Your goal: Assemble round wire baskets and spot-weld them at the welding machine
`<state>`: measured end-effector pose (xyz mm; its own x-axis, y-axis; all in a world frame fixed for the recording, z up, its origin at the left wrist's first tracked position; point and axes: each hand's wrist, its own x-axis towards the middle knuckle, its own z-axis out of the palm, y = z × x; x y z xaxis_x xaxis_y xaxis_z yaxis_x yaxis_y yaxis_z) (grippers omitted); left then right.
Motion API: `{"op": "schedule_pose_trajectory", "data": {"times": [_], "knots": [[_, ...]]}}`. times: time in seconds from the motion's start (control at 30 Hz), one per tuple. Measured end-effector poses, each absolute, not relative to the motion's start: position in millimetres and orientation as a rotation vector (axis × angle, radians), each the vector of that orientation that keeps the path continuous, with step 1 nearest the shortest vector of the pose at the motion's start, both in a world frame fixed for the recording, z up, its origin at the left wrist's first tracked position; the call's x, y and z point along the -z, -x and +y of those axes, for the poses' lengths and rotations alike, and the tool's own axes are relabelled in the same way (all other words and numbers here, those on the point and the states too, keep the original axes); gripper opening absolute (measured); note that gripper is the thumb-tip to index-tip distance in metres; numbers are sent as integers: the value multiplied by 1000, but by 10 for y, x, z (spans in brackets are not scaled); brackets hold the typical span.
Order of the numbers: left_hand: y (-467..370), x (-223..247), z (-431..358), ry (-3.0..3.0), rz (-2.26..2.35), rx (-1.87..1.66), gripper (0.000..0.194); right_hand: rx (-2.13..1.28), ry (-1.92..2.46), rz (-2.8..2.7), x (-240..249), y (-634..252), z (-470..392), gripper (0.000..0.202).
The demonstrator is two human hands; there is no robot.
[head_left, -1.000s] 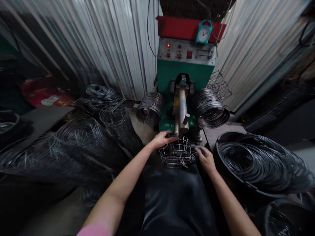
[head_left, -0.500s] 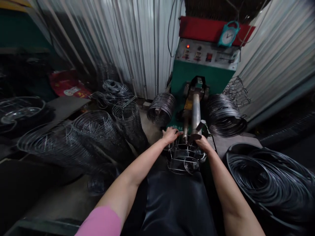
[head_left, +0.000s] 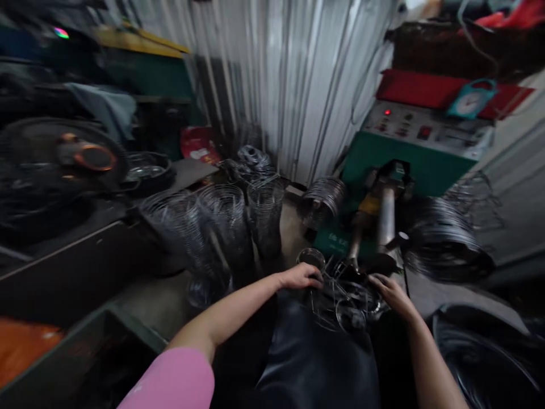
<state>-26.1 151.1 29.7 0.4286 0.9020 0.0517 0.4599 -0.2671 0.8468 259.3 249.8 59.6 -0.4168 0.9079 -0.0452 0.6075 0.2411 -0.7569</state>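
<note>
Head view: the left hand [head_left: 303,276] has its fingers bent and close together; whether they pinch wire, I cannot tell. The wire frame [head_left: 343,296] lies between both hands' fingertips, just below them. The right hand [head_left: 389,291] reaches its fingers to the frame's right side, their grip unclear. Just beyond the right fingers is the metal cylinder [head_left: 386,218] of the green machine [head_left: 409,159]; a wire coil [head_left: 322,199] sits farther beyond the left fingers.

This was a wire workshop: a machine [head_left: 404,158] with a switch panel [head_left: 438,128] stood at two o'clock, coils [head_left: 447,236] flanked it, wire stacks [head_left: 223,221] stood toward nine, and a corrugated wall [head_left: 293,74] rose at twelve.
</note>
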Motion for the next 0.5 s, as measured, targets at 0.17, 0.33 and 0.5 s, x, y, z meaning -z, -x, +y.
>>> {"op": "schedule_pose_trajectory", "data": {"times": [0.17,0.33,0.5], "knots": [[606,-763,929,-2537,1091,-471,8,-1079,1414,-1953,-508,-2602,2340,41],[1550,-793,363,-2281,1680,-325,13,-1061,1442,-1882,-372,-2510,2175,37],[2415,-179,97,-1649,2338,-80,14,-963,1478,-1977,-409,-2453,1949,37]]}}
